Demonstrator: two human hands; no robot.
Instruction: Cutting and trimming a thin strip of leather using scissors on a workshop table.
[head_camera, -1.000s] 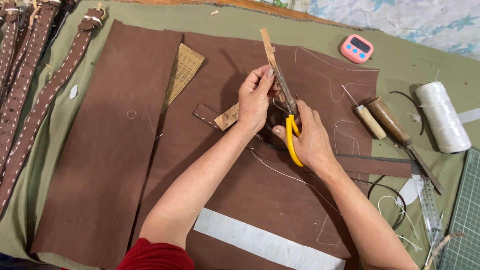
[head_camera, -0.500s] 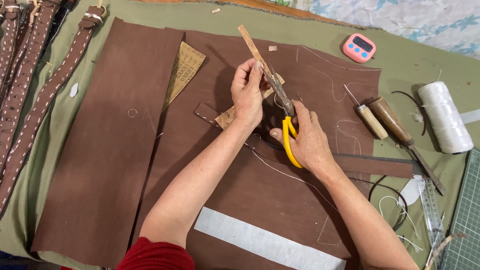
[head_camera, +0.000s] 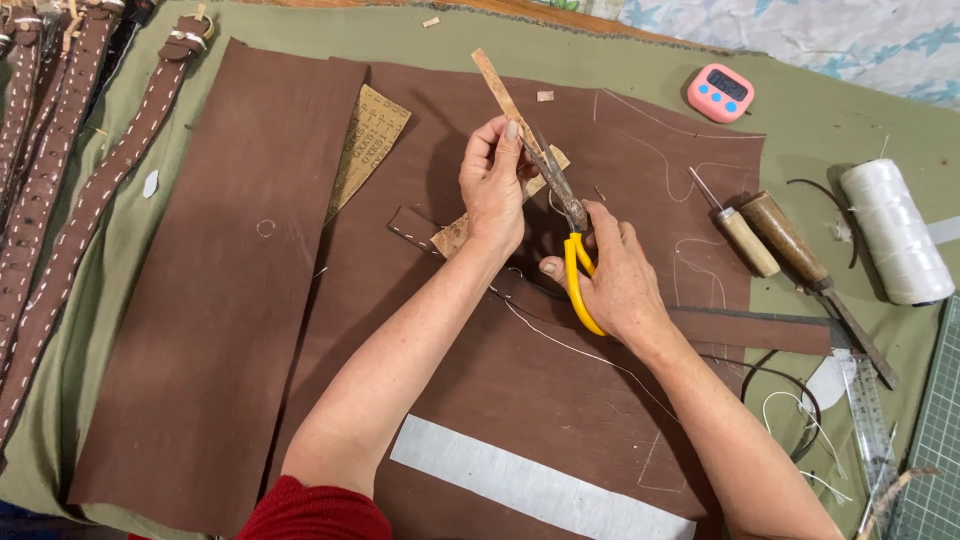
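Big brown leather sheets (head_camera: 230, 300) cover the table. Above them, the left hand (head_camera: 492, 190) pinches a narrow strip (head_camera: 497, 85), fingers closed on it. The right hand (head_camera: 615, 280) grips yellow-handled scissors (head_camera: 560, 200), blades along the strip. Small offcuts (head_camera: 545, 96) lie near; most of the strip looks still uncut.

A leather workshop: brown hides (head_camera: 200, 300), stitched straps (head_camera: 90, 200), awls (head_camera: 745, 240), thread spool (head_camera: 895, 232).
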